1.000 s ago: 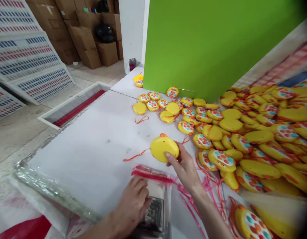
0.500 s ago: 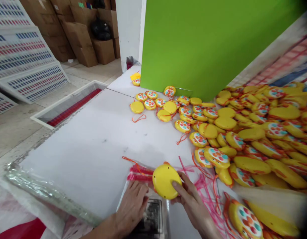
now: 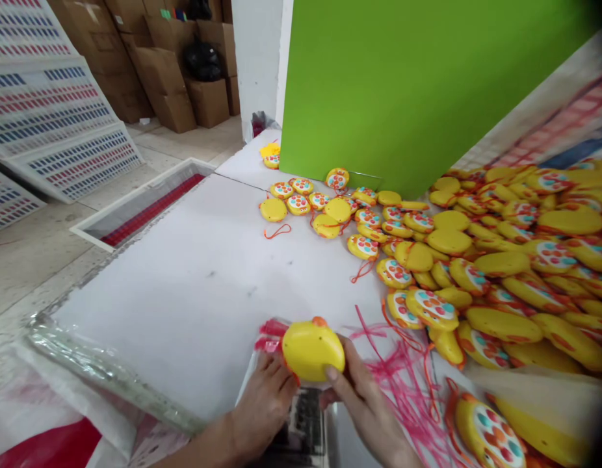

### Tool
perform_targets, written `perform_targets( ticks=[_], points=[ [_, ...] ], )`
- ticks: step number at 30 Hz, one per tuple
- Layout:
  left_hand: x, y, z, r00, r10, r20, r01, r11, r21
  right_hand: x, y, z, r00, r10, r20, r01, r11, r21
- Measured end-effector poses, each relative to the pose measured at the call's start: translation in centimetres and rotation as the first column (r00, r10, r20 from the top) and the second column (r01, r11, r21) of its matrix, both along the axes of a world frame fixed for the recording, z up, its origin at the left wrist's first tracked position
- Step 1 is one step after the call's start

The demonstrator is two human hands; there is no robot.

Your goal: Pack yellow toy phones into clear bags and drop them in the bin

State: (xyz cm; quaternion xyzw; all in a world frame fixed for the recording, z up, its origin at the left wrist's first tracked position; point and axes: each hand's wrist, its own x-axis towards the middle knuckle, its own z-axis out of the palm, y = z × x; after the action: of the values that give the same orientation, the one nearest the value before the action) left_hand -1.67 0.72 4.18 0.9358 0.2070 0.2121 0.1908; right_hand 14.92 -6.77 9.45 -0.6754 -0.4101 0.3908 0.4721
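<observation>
My right hand (image 3: 366, 396) grips a yellow toy (image 3: 313, 351) by its right end, thumb on the plain yellow back. The toy is oval, with small dark holes and an orange bump on top. Close by on the left, my left hand (image 3: 264, 403) has its fingers curled at the upper end of a clear plastic bag (image 3: 305, 429) with a pink top strip (image 3: 272, 333). The toy partly covers the bag's upper end and the left fingertips. Dark print shows through or on the bag below the hands.
A large heap of similar yellow toys (image 3: 500, 263) with coloured-dot fronts covers the right side. Pink plastic strips (image 3: 398, 374) lie right of my hands. A green panel (image 3: 379, 84) stands at the back of the white table (image 3: 184, 286). White crates (image 3: 81, 143) and cardboard boxes (image 3: 210, 101) are at left.
My right hand has moved the toy slightly left, over the bag's pink end and nearer my left hand. The toy has tilted, and its orange cord no longer shows.
</observation>
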Motion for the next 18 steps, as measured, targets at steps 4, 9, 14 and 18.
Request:
perform_targets(
  ticks=[4, 9, 14, 18],
  points=[
    [-0.6, 0.3, 1.5, 0.997, -0.010, 0.080, 0.007, 1.000, 0.029, -0.8, -0.3, -0.7, 0.950, 0.100, 0.297, -0.108, 0.994, 0.011],
    [-3.3, 2.0, 4.3, 0.965, 0.200, 0.168, -0.152, 0.953, -0.262, -1.0, -1.6, 0.1, 0.828, 0.067, 0.557, -0.101, 0.994, 0.030],
    [-3.8, 3.0, 4.5, 0.907, 0.407, -0.107, -0.322, 0.507, -0.800, -0.8, -1.4, 0.6, 0.762, 0.114, 0.637, -0.150, 0.989, 0.002],
    [-2.1, 2.7, 3.7, 0.936, 0.351, -0.040, -0.192, 0.410, -0.892, -0.5, -0.6, 0.5, 0.740, 0.251, 0.624, -0.228, 0.966, -0.119]
  ],
)
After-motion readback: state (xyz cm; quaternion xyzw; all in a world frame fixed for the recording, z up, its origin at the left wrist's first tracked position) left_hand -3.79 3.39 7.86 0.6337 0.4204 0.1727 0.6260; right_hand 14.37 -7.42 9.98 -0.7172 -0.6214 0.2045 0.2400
